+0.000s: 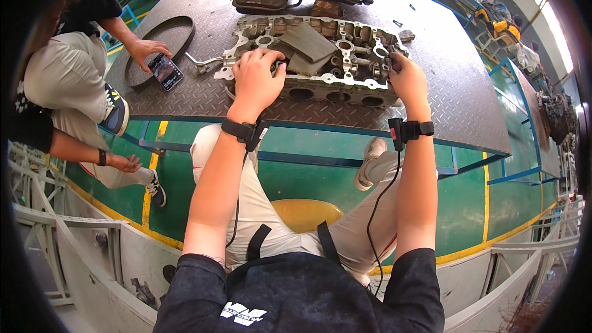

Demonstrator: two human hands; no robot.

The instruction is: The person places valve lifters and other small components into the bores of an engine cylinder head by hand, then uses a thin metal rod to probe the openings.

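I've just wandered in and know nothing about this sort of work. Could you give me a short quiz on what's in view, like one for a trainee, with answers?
1. What lies on top of the metal engine part, near the person's left hand?
A) grey-brown, cloth-like pieces
B) a hammer
C) a glass jar

2. True or false: the person's right hand holds the phone.

3. Fill in: in the picture, the dark belt loop lies to the ____ of the engine part.

Key:
1. A
2. False: a co-worker's hand holds it; the person's right hand is at the engine part's right end.
3. left
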